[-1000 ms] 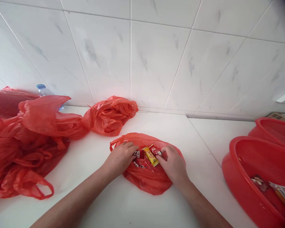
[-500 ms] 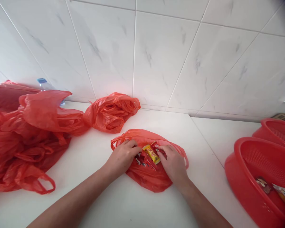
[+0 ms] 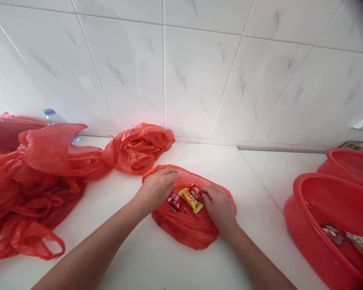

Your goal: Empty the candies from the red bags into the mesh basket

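Note:
A red plastic bag [image 3: 189, 233] lies spread on the white table, its mouth facing up. Within it rest a yellow snack packet [image 3: 190, 200], a red packet [image 3: 195, 191] beside it on the upper right, and another red packet [image 3: 174, 201] on the lower left. My left hand [image 3: 159, 189] is over the bag's left side, fingers stretched out and nothing visible in them. My right hand [image 3: 220, 204] is at the bag's right side. Its bent thumb and forefinger stand slightly apart, close to the upper red packet.
Crumpled red plastic bags [image 3: 48, 169] are heaped on the left, with a bunched red bag [image 3: 139, 147] against the tiled wall. A clear bottle [image 3: 53, 116] with a blue cap stands behind the heap. Red plastic baskets [image 3: 299, 209] stand on the right, the nearer holding packets [image 3: 334, 234].
My left hand has lifted off the packets towards the bag's upper edge, its fingers straightening. My right fingers have come off the upper red packet. The packets now lie more face up.

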The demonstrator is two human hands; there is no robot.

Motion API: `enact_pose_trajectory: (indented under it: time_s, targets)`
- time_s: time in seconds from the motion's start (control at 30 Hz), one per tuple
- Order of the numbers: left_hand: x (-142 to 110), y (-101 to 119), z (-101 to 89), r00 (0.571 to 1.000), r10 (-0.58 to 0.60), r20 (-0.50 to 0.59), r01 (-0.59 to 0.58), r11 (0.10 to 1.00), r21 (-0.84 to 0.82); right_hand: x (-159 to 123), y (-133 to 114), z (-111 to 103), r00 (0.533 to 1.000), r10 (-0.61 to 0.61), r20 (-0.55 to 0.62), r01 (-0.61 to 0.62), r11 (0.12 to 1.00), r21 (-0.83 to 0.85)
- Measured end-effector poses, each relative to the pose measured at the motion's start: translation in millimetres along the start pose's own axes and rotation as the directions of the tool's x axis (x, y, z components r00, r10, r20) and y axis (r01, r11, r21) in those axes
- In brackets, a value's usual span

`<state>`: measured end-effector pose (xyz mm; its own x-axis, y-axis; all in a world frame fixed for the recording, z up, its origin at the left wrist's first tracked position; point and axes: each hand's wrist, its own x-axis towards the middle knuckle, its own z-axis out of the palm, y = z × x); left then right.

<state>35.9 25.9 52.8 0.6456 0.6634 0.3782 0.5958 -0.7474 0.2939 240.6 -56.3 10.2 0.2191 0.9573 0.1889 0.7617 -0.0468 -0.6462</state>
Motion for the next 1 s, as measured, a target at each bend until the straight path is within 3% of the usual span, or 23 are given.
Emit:
enact_pose_trajectory:
  time_s: [0.2, 0.4, 0.6, 0.77, 1.0]
  targets:
    - [23, 9, -3.1, 1.0, 0.0, 0.011, 0.0, 1.0, -0.002, 3, 6, 4, 0.996, -0.006, 0.087, 0.018, 0.99, -0.14]
    - [-1, 19, -3.4, 0.968, -0.008, 0.252, 0.012, 1.0, -0.016, 4, 9, 8, 0.999, 0.045, 0.009, -0.043, 0.99, -0.137]
    - [-15, 18, -2.6, 0.932, -0.071, 0.355, 0.077, 0.997, -0.003, 0, 4, 0, 0.996, 0.082, -0.041, -0.083, 0.996, -0.019]
    - [-16, 15, 4.3, 0.932, -0.068, 0.356, 0.079, 0.997, -0.015, -3, 5, -3, 0.999, 0.001, -0.044, 0.0, 0.999, 0.035]
    - [-14, 14, 11.5, 0.962, -0.017, 0.272, 0.017, 1.0, 0.004, -3, 7, -1, 0.999, -0.034, -0.022, 0.035, 0.997, 0.067]
